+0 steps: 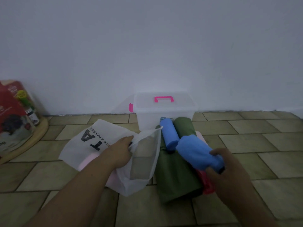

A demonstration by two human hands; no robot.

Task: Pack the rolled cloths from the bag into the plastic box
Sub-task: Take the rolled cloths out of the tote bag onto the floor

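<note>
A white cloth bag (91, 141) with black letters lies on the tiled floor, and my left hand (120, 152) grips its open edge. My right hand (224, 171) is shut on a blue rolled cloth (196, 151), held just above the other rolls. On the floor right of the bag lie a second blue roll (168, 134), a large green roll (175, 176), a smaller green roll (183, 126) and a red roll (207, 184) partly under my hand. Something pink (85, 163) shows under the bag. The clear plastic box (164, 117) with a pink handle stands lidded against the wall.
A red printed carton (14, 118) stands on a round wooden board (32, 138) at the far left. A plain white wall (147, 46) runs behind the box. Beige floor tiles (254, 145) spread to the right and in front.
</note>
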